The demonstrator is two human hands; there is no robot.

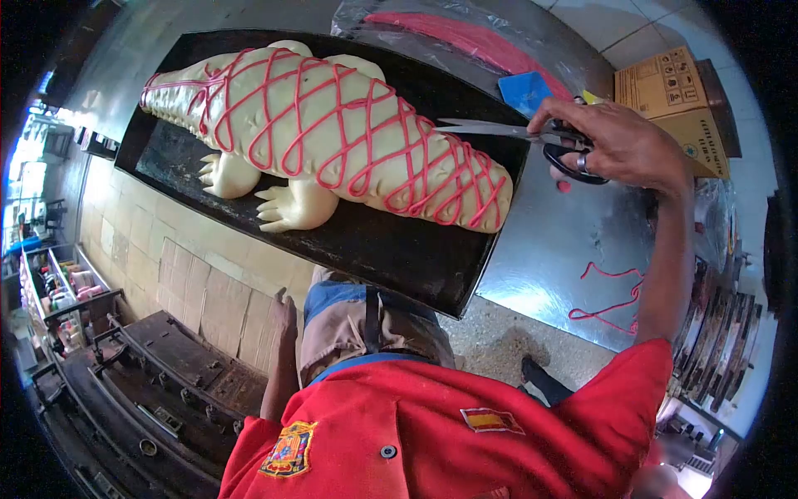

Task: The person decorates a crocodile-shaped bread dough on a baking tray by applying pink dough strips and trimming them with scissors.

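My right hand [628,150] grips scissors [503,130] with black handles, fingers through the loops. The blades point left, overlapping the tail end of a pale dough crocodile [320,141] in this view. Pink piped lines criss-cross its back, and two clawed feet [298,205] show on its near side. It lies on a dark baking tray [416,254]. My left hand [285,320] hangs low beside my body, seen edge-on with fingers stretched and nothing in it.
Pink looping strands [603,314] lie on the metal table [540,249] at right. A blue scraper [524,91] rests beside plastic-covered pink material [465,37]. Cardboard boxes [665,83] stand at the back right. Dark metal equipment [166,349] is at left.
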